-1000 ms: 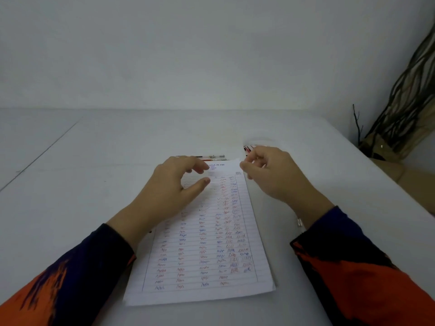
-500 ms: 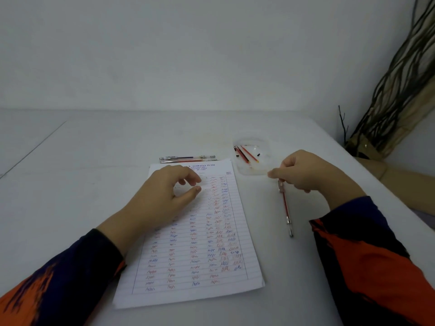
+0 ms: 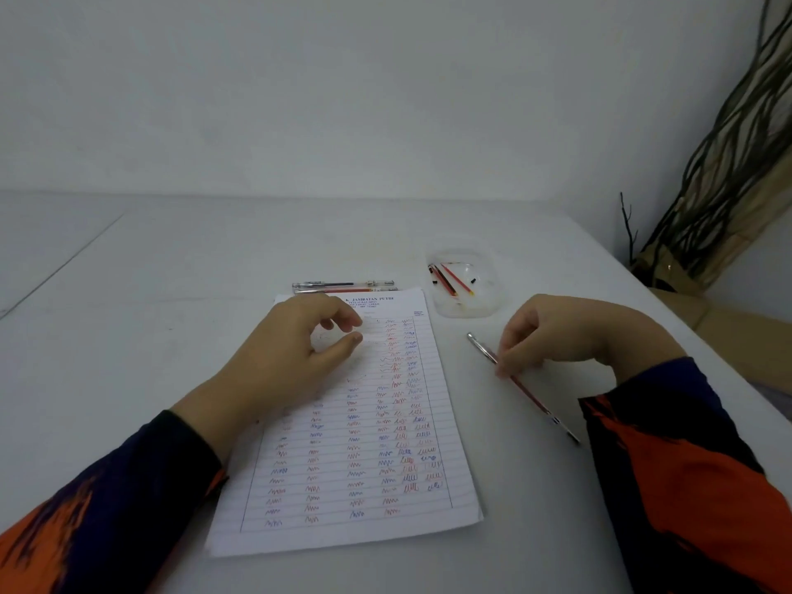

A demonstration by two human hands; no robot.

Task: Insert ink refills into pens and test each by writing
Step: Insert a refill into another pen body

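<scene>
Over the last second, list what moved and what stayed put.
The right hand swung away from the sheet's top edge to the table on its right and now pinches a red pen. The left hand stayed curled over the lined sheet, holding nothing.

Right hand (image 3: 570, 332) pinches red refill (image 3: 525, 390) beside lined paper (image 3: 364, 443); left hand (image 3: 291, 349) rests on paper.

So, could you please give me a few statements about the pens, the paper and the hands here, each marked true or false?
1. The right hand pinches a red pen beside the paper. True.
2. The left hand holds a pen. False: it holds nothing and hovers over the paper, fingers loosely curled.
3. Two pens lie just beyond the paper's top edge. True.
4. The clear dish stands on the paper. False: it stands on the table, right of the paper.
</scene>
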